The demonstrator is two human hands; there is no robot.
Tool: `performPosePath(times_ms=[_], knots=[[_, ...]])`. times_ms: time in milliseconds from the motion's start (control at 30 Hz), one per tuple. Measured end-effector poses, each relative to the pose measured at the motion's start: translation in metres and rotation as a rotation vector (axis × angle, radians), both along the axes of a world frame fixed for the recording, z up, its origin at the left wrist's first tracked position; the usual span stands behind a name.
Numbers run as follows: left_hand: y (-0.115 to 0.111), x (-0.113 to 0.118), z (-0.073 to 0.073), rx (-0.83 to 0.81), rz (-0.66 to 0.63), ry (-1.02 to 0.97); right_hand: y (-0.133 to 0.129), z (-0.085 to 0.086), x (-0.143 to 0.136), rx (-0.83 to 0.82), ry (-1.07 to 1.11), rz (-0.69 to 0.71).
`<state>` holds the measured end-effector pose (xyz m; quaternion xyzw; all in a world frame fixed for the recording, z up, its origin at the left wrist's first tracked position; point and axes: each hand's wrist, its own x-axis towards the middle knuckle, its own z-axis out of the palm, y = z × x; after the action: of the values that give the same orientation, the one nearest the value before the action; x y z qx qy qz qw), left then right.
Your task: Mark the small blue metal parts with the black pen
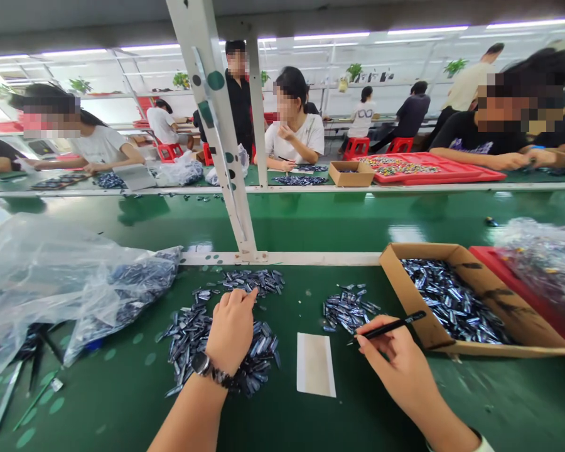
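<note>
My left hand, with a watch at the wrist, is over a heap of small dark glossy pieces. Its index finger points toward a smaller group of the same pieces behind the heap, and the other fingers curl under, hiding whatever they hold. In my right hand are slim black tweezers, their fine tip pointing left. Just beyond that tip lies another small pile of dark pieces. Between my hands a beige rectangular card with white edges rests flat on the green work surface.
At right, a cardboard box holds many dark pieces, beside a red tray and a clear bag. A plastic bag of pieces lies left, near loose tools. A white post rises ahead; co-workers sit opposite.
</note>
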<state>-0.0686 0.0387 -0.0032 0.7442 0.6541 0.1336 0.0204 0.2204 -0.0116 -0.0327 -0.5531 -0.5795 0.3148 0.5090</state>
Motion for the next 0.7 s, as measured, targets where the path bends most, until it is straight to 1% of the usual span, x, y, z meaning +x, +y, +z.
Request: performPosePath(times_ms=[133,267,400,467,567,633,700], knots=[[-0.005,0.012,0.001,-0.016,-0.137,-0.068,0.0,0.005,-0.004,-0.024,0.051,0.008],[-0.016,0.033,0.003,-0.065,-0.306,-0.157,0.0,0.007,-0.007,-0.102,0.146,0.064],[-0.03,0.053,-0.001,-0.124,-0.44,-0.237,0.001,0.004,-0.01,-0.157,0.251,0.097],[-0.034,0.058,-0.004,-0.15,-0.489,-0.259,0.002,0.001,-0.011,-0.169,0.28,0.087],[-0.037,0.06,-0.009,-0.175,-0.546,-0.269,0.004,-0.001,-0.011,-0.179,0.302,0.074],[-0.036,0.058,-0.01,-0.184,-0.562,-0.269,0.004,-0.001,-0.011,-0.178,0.299,0.059],[-0.036,0.056,-0.009,-0.189,-0.55,-0.276,0.005,0.0,-0.011,-0.173,0.29,0.041]])
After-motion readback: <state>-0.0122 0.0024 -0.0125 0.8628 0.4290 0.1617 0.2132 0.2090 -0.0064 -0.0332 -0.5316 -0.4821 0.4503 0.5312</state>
